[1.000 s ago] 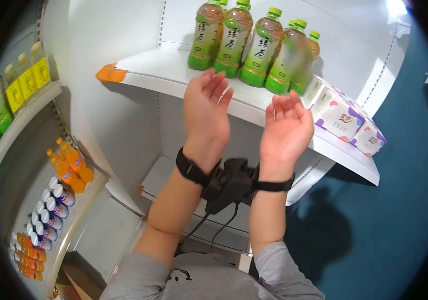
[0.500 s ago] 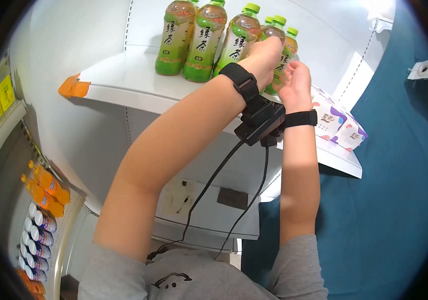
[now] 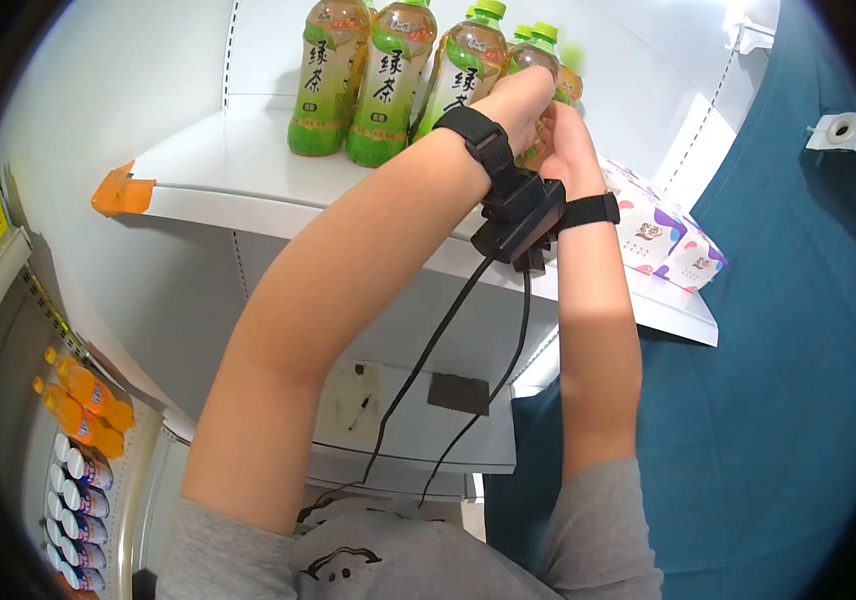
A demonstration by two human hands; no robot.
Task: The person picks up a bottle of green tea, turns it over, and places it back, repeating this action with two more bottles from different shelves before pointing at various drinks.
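Note:
Several green tea bottles [image 3: 383, 90] with green caps stand upright on the white shelf. My left hand [image 3: 528, 100] is in front of the bottles toward the right of the row; its fingers are hidden behind the hand and wrist. Just right of it, my right hand [image 3: 570, 145] has its partly hidden fingers curled against the rightmost green tea bottle [image 3: 569, 84], whose cap is smeared by motion. Black straps with a dark device and cables are on my wrists, which are close together.
The white shelf [image 3: 218, 205] has an orange piece [image 3: 126, 192] at its left corner. Patterned white boxes [image 3: 663, 235] lie at its right end. A lower shelf [image 3: 418, 430], orange drink bottles [image 3: 88, 395], white-capped cans [image 3: 83, 500] and a teal curtain [image 3: 748, 430] surround it.
My right hand has moved up and left toward my left hand, and its fingers have curled in. The rightmost bottle's top is now blurred. The view has shifted slightly.

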